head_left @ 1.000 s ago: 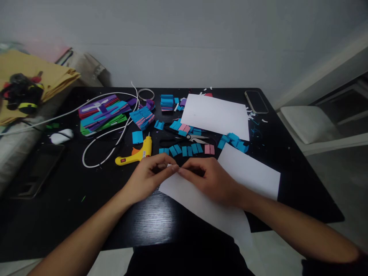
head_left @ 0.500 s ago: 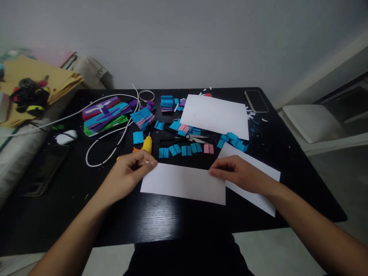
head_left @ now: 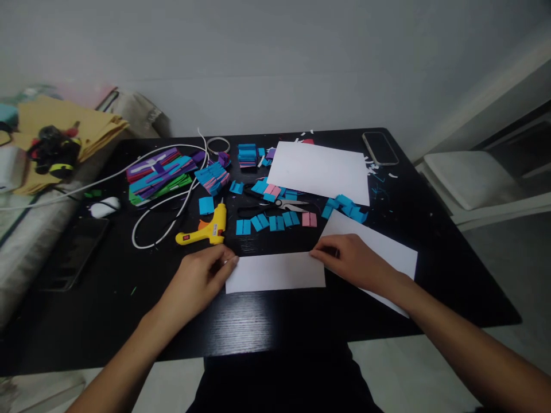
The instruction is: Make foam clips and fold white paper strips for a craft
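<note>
A white strip of paper [head_left: 275, 273] is stretched between my hands, low over the near part of the black table [head_left: 181, 332]. My left hand [head_left: 205, 272] pinches its left end near the top corner. My right hand [head_left: 344, 255] pinches the top right corner and partly covers a second white paper [head_left: 387, 249] lying on the table. Just beyond my left hand lies a yellow glue gun [head_left: 209, 229]. Scissors [head_left: 286, 205] with black handles rest past the strip, among folded blue paper pieces [head_left: 275, 222] and a pink folded piece [head_left: 309, 219].
A larger white sheet [head_left: 321, 169] lies at the back, near a phone [head_left: 380, 149] and paper scraps. Stacks of coloured paper strips [head_left: 161, 175] and a looping white cable [head_left: 140, 232] lie on the left. A dark phone-like slab [head_left: 75, 255] and a white mouse-shaped object [head_left: 104, 207] are farther left.
The strip has shifted and tilted, now showing narrower and nearly level. My left hand has moved slightly right and nearer me, uncovering the glue gun. My right hand keeps its pinch.
</note>
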{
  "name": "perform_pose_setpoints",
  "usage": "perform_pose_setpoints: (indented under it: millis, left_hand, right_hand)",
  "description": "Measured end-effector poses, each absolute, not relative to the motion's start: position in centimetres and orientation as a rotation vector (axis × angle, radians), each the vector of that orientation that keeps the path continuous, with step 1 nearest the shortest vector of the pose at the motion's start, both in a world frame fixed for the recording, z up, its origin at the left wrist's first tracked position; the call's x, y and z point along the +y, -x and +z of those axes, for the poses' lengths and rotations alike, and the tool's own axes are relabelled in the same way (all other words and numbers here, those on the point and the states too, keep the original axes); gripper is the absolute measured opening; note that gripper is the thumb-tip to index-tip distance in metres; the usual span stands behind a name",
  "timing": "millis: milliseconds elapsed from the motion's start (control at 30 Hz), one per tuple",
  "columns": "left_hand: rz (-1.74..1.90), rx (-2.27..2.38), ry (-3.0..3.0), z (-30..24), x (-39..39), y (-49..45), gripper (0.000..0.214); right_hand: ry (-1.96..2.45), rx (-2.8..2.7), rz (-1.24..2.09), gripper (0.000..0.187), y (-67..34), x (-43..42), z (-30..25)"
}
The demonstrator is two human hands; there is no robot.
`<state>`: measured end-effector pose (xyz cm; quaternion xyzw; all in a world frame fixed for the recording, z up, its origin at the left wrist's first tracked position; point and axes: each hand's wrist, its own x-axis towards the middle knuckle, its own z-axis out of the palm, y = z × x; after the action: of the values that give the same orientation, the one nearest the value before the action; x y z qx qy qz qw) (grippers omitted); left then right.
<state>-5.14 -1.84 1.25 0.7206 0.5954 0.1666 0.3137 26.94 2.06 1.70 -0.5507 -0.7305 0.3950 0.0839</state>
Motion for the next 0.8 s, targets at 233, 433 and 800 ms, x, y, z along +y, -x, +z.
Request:
perform_pose_setpoints:
  millis: [233, 433, 800]
  left_hand:
    - [0.432, 1.603, -1.884, 1.4, -1.7, 5.5, 0.034]
    - [0.402, 1.589, -1.863, 1.7, -1.6, 5.8, 0.035]
    - [0.490, 1.815, -2.085, 1.4, -2.7, 5.7, 0.024]
  right_hand:
    - [1.732, -2.151, 1.151, 0.021, -26.9, 2.5, 2.0]
    - [1.698, -2.173, 1.171, 0.022, -26.7, 2.5, 1.9]
    - [1.738, -2.254, 0.812, 0.019, -26.2, 1.7, 1.0]
